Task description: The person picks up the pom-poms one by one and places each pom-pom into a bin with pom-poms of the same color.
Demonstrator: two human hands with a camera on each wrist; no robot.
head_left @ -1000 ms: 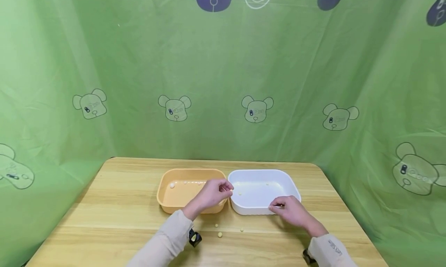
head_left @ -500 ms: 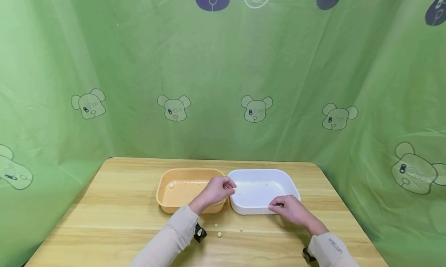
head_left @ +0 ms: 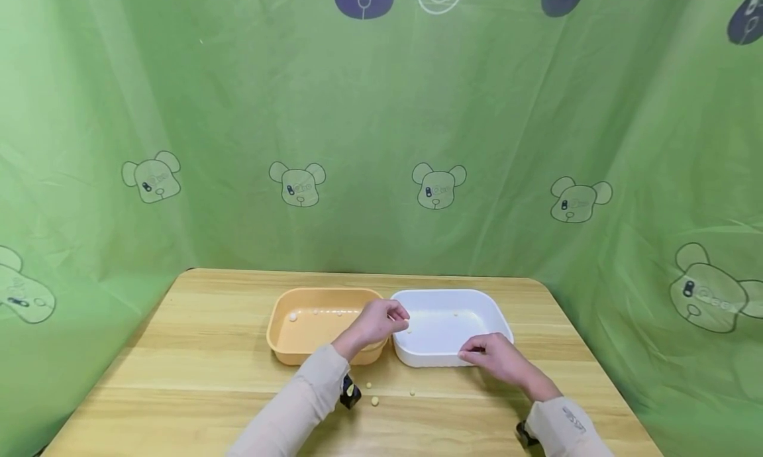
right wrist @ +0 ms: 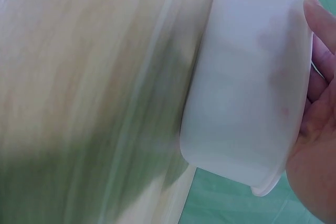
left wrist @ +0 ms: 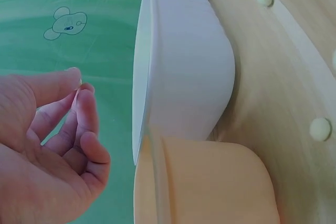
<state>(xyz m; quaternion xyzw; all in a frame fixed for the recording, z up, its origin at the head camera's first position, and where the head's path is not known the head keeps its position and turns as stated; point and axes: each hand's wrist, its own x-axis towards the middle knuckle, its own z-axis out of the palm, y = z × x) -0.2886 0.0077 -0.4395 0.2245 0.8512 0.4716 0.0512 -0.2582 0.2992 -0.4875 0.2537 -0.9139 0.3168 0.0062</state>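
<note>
My left hand [head_left: 379, 321] hovers over the left end of a white plastic tub [head_left: 432, 359]. Between its thumb and index fingertip, a sliver of a tiny pale yellow ball [left wrist: 80, 84] shows in the left wrist view; the fingers hide most of it. The right hand [head_left: 496, 359] grips the tub's near rim toward the right corner, thumb outside and fingers over the edge. Inside the white tub lies a small yellowish ball [head_left: 456, 314]. Left of it, an orange tub [head_left: 298, 358] contains a larger white ball [head_left: 293, 316] and smaller pale ones along its far side.
In front of the tubs, loose yellow balls lie on the wooden table [head_left: 179, 377]: a larger one [head_left: 375, 401], a small one [head_left: 368, 385], and another [head_left: 412, 393] farther right. The tubs stand side by side. A green curtain [head_left: 357, 238] surrounds the table's back and sides.
My left hand has shifted slightly right, from the gap between the tubs to over the white tub's left end. The right hand keeps its place on the rim.
</note>
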